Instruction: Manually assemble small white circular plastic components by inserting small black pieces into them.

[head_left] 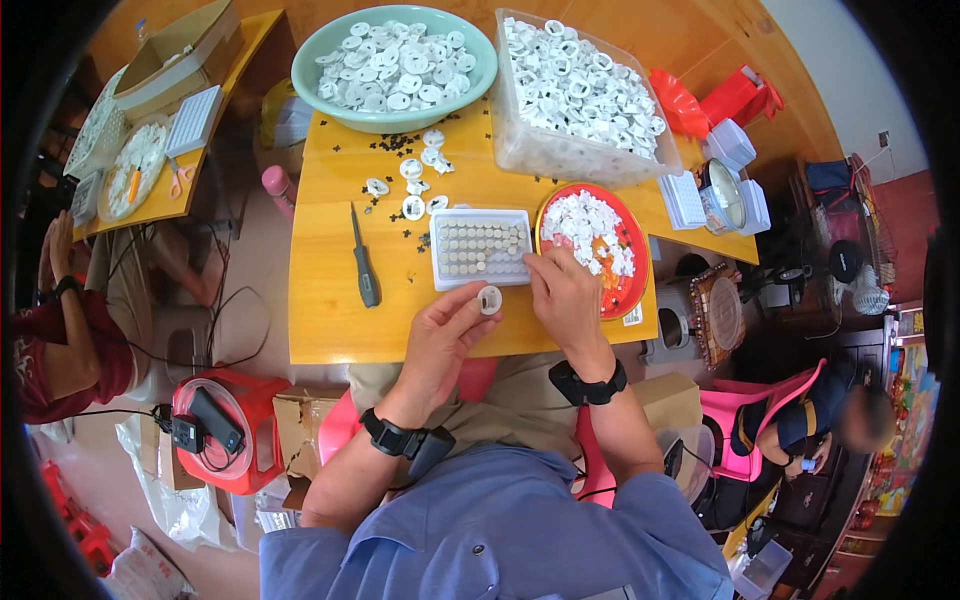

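Between the thumb and fingers of my left hand (445, 325) is a round white plastic piece (489, 299) with an opening in it. My right hand (566, 295) has its fingertips pinched together at the right edge of a white tray (437, 272); whatever they hold is too small to make out. Rows of small round beige discs (470, 243) fill much of that tray. Right of it stands a red round dish (640, 240) heaped with small white parts (582, 215). A dark-handled screwdriver (364, 262) lies left of the tray.
A green basin (478, 85) and a clear plastic bin (560, 160), both full of white round parts, stand at the table's back. Loose white pieces (412, 207) and tiny black bits (390, 143) lie before them. People sit left (75, 330) and right (840, 410).
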`<state>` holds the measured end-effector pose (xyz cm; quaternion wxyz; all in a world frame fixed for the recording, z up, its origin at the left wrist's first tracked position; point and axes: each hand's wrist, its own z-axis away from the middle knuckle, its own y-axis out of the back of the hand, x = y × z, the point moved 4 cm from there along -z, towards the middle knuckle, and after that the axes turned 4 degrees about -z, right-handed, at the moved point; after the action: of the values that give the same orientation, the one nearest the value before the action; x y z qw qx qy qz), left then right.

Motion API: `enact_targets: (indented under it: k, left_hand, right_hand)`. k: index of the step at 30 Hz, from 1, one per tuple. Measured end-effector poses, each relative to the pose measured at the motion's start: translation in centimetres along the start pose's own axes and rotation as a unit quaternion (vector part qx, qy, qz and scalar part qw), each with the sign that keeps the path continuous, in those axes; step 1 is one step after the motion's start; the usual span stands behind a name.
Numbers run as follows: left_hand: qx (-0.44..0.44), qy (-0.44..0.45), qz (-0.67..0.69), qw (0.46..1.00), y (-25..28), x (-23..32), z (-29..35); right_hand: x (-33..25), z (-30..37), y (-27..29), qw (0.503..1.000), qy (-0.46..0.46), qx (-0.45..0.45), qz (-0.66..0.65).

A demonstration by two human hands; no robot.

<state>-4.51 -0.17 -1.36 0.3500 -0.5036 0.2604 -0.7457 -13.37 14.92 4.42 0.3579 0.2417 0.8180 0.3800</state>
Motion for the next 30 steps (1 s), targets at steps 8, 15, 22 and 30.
enact_targets:
  k: [8,15,22,30]
  left_hand:
    - [-0.006,0.009,0.011,1.000,-0.2,-0.2,0.0]
    - [-0.016,0.023,0.010,1.000,-0.1,-0.3,0.0]
    - [-0.016,0.028,0.023,0.999,0.0,-0.3,0.0]
    - [-0.014,0.038,0.034,0.999,-0.3,0.0,0.1]
  right_hand:
    - [0.6,-0.8,0.4,0.995,-0.058,0.008,-0.086]
    - [0.8,-1.1,0.2,0.989,-0.103,-0.035,-0.104]
    - [0.5,-1.1,0.1,0.986,-0.114,-0.057,-0.110]
    - [-3.6,0.2,0.9,0.988,0.003,-0.028,-0.154]
